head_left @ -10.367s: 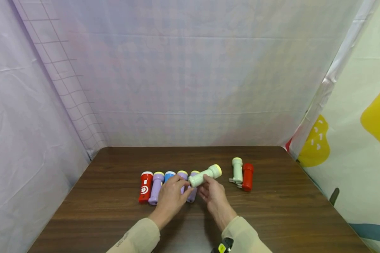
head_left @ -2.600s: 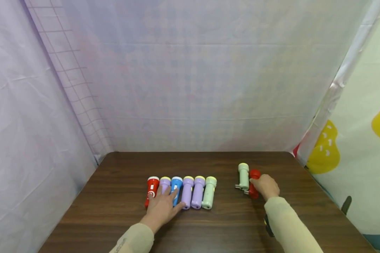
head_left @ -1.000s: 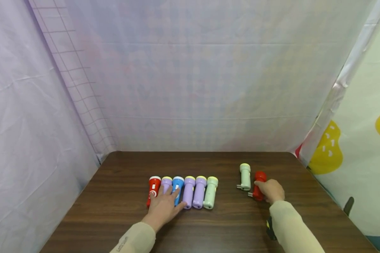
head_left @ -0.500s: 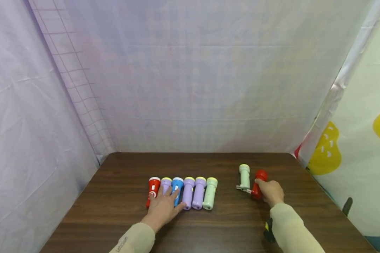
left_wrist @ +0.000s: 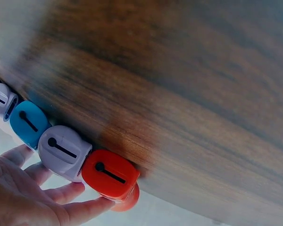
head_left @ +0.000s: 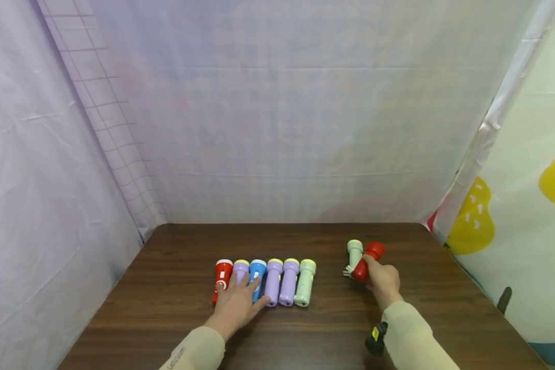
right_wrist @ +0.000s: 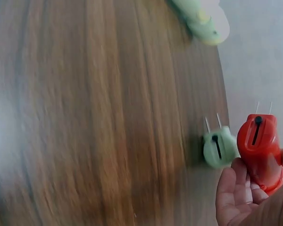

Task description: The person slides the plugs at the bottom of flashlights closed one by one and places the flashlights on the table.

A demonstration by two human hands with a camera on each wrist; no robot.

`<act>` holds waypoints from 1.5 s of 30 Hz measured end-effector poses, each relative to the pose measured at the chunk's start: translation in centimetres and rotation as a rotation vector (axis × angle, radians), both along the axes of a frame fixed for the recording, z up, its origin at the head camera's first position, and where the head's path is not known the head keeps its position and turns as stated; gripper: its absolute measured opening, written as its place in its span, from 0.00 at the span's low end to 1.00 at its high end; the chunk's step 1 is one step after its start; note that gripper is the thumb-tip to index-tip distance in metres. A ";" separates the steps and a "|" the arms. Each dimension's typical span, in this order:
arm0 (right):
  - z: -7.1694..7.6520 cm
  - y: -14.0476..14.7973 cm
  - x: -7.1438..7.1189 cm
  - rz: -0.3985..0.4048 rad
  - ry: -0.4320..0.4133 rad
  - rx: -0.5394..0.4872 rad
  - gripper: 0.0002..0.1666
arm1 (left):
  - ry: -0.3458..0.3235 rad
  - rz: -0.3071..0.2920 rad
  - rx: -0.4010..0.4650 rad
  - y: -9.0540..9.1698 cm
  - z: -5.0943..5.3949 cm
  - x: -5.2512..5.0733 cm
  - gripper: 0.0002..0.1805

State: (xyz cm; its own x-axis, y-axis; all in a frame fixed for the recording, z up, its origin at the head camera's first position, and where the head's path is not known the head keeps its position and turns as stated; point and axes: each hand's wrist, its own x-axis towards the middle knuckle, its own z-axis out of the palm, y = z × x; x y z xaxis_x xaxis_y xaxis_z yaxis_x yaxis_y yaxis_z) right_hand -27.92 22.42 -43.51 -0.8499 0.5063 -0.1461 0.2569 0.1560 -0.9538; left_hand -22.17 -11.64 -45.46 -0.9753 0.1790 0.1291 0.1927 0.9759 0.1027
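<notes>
In the head view my right hand (head_left: 385,281) grips a red flashlight (head_left: 374,250), tilted and partly covering a pale green flashlight (head_left: 354,247) on the table. Two metal plug prongs stick out from the red one's base (right_wrist: 258,134) in the right wrist view. The pale green one (right_wrist: 220,150) also has its prongs out. My left hand (head_left: 236,307) lies with fingers spread over a row of flashlights: red (head_left: 223,268), purple (head_left: 241,266) and blue (head_left: 258,268) ones under or near the fingers. In the left wrist view its fingertips touch the red flashlight (left_wrist: 111,174) and the purple one (left_wrist: 63,150).
The row continues rightward with two more purple flashlights (head_left: 274,280) (head_left: 289,281) and a green flashlight (head_left: 306,282), side by side on the brown wooden table (head_left: 333,334). Curtains (head_left: 277,128) hang behind the table and at both sides. A black device (head_left: 376,339) is at my right wrist.
The green flashlight both hands held earlier now lies at the row's right end. My right hand has taken the red flashlight, turned it and brought it left over the pale green one. My left hand stays.
</notes>
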 end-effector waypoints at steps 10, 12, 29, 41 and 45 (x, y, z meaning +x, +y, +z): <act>0.1 -2.7 0.4 -0.011 0.008 -0.204 0.39 | -0.015 0.000 0.013 0.0 0.0 -0.1 0.38; 0.2 -3.4 0.5 -0.016 0.010 -0.234 0.39 | -0.020 0.002 0.020 0.1 0.1 -0.1 0.38; -0.1 -6.4 1.2 -0.014 0.027 -0.406 0.34 | 0.021 -0.005 0.044 0.0 0.7 0.0 0.35; -0.6 -7.8 1.4 0.036 0.022 -0.453 0.34 | 0.110 -0.036 0.029 0.3 0.5 0.0 0.34; -0.4 -8.3 1.6 0.053 0.007 -0.493 0.34 | 0.134 -0.042 0.035 0.5 0.5 -0.2 0.33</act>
